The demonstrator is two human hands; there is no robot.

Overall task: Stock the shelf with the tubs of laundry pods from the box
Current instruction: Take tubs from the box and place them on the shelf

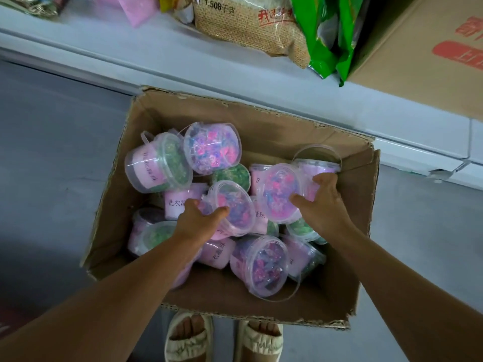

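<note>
An open cardboard box (337,257) stands on the floor below me, filled with several clear tubs of laundry pods with pink labels, some holding pink and blue pods, some green. My left hand (198,218) grips one pink-pod tub (235,207) near the box's middle. My right hand (321,199) holds another pink-pod tub (279,192) just right of it. More tubs lie on their sides around them, such as a green-pod tub (159,163) at the back left and a pink-pod tub (261,265) at the front.
A pale shelf (156,56) runs across the top, carrying a rice bag (248,24), green bags (329,37), pink packets and a large closed carton (423,56) at the right. Grey floor surrounds the box. My sandalled feet (224,338) stand at the box's near edge.
</note>
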